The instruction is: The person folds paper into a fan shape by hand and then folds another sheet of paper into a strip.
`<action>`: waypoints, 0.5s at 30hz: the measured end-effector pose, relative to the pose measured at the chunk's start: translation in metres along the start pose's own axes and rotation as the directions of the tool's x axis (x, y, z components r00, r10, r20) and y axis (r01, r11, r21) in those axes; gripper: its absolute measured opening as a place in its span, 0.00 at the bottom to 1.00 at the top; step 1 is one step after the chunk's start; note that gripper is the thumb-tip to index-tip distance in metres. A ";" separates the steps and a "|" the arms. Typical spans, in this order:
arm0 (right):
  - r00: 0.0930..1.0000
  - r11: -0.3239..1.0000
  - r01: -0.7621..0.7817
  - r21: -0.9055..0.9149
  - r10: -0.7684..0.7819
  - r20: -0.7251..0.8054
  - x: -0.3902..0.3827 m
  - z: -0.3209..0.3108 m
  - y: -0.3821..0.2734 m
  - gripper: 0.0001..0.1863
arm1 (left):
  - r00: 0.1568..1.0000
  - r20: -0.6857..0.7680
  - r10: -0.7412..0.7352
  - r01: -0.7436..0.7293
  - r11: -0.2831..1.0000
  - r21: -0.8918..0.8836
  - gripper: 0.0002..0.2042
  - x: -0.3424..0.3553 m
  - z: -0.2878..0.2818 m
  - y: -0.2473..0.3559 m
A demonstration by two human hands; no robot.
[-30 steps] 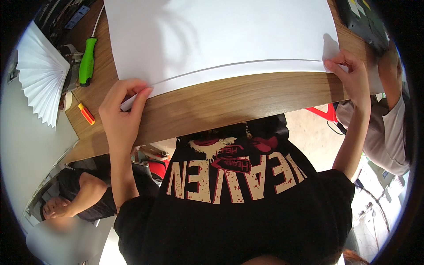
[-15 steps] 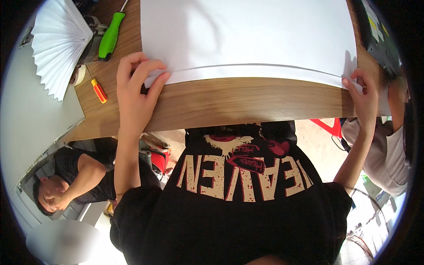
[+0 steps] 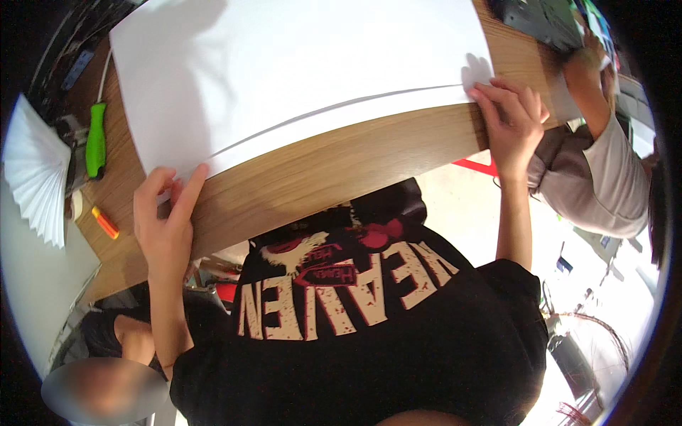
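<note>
A large sheet of white paper (image 3: pixel 305 57) lies on the wooden table, with a narrow strip folded along its near edge. My left hand (image 3: pixel 165 213) is at the near left corner, thumb and fingers closed on the folded edge. At the near right corner, my right hand (image 3: pixel 513 117) pinches the other end of the strip, its remaining fingers curled above the paper. Between the hands, the fold stands slightly raised and casts a thin dark line of shadow.
Left of the sheet are a green-handled screwdriver (image 3: pixel 96 140), a small orange-and-yellow screwdriver (image 3: pixel 106 223) and a pleated white paper fan (image 3: pixel 35 174). A black device (image 3: pixel 536 23) sits at the far right. One person is beside me on the right, another at lower left.
The view has tilted, so the table and paper now slant up toward the right. Both hands are still at the same corners of the sheet.
</note>
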State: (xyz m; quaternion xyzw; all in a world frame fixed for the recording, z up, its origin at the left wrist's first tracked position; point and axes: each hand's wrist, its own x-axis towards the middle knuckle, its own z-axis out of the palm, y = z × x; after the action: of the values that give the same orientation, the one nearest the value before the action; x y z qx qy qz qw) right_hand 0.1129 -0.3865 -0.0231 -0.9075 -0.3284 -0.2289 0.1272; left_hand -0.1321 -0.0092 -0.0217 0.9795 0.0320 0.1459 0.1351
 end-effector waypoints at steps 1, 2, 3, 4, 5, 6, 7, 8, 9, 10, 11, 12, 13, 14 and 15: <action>0.999 0.998 0.045 -0.042 -0.046 -0.023 -0.001 -0.001 -0.001 0.07 | 0.998 0.065 0.024 -0.027 0.999 0.043 0.24 0.001 0.000 0.001; 0.995 0.989 0.089 -0.117 -0.094 -0.033 -0.003 0.000 -0.004 0.07 | 0.993 0.068 0.097 -0.101 0.993 0.066 0.22 0.003 -0.002 -0.002; 0.991 0.971 0.118 -0.208 -0.129 -0.038 -0.003 -0.002 -0.007 0.07 | 0.992 0.067 0.110 -0.113 0.992 0.057 0.22 0.007 -0.004 0.001; 0.991 0.970 0.130 -0.207 -0.134 -0.006 -0.003 -0.005 -0.007 0.08 | 0.984 0.119 0.136 -0.148 0.984 0.103 0.22 0.009 -0.008 0.005; 0.989 0.969 0.145 -0.202 -0.143 0.024 -0.003 -0.008 -0.008 0.08 | 0.973 0.169 0.157 -0.182 0.972 0.151 0.23 0.008 -0.012 0.008; 0.990 0.968 0.141 -0.209 -0.140 0.022 -0.005 -0.011 -0.008 0.08 | 0.973 0.165 0.164 -0.189 0.971 0.147 0.23 0.006 -0.014 0.014; 0.989 0.980 0.133 -0.146 -0.122 0.086 -0.008 -0.012 -0.007 0.11 | 0.972 0.222 0.080 -0.124 0.973 0.193 0.24 0.004 -0.016 0.025; 0.983 0.990 0.118 -0.080 -0.105 0.150 -0.011 -0.014 -0.006 0.14 | 0.961 0.277 -0.006 -0.064 0.967 0.246 0.25 0.003 -0.016 0.035; 0.984 0.990 0.114 -0.084 -0.101 0.148 -0.014 -0.017 -0.007 0.14 | 0.961 0.276 -0.001 -0.069 0.967 0.244 0.25 0.001 -0.014 0.042; 0.973 0.989 0.120 -0.082 -0.101 0.207 -0.017 -0.019 -0.010 0.19 | 0.960 0.273 -0.063 0.002 0.976 0.219 0.25 -0.002 -0.010 0.047; 0.959 0.989 0.126 -0.080 -0.101 0.265 -0.020 -0.023 -0.013 0.23 | 0.954 0.272 -0.125 0.073 0.978 0.194 0.25 -0.003 -0.007 0.050; 0.927 0.989 0.122 -0.088 -0.082 0.366 -0.023 -0.028 -0.017 0.29 | 0.954 0.272 -0.124 0.072 0.978 0.196 0.25 -0.003 -0.007 0.052; 0.928 0.989 0.120 -0.087 -0.080 0.364 -0.024 -0.027 -0.019 0.29 | 0.952 0.273 -0.136 0.082 0.976 0.202 0.25 -0.004 -0.007 0.054; 0.925 0.985 0.123 -0.122 -0.069 0.375 -0.027 -0.025 -0.022 0.29 | 0.950 0.277 -0.144 0.087 0.974 0.209 0.25 -0.002 -0.007 0.055; 0.921 0.979 0.126 -0.158 -0.056 0.385 -0.030 -0.023 -0.024 0.30 | 0.950 0.279 -0.138 0.080 0.974 0.211 0.25 0.000 -0.007 0.058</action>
State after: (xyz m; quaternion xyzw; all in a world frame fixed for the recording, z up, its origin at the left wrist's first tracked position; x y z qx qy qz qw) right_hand 0.0696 -0.3936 -0.0161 -0.9260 -0.3667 -0.0836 -0.0316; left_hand -0.1327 -0.0636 0.0008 0.9955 0.0802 -0.0120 0.0484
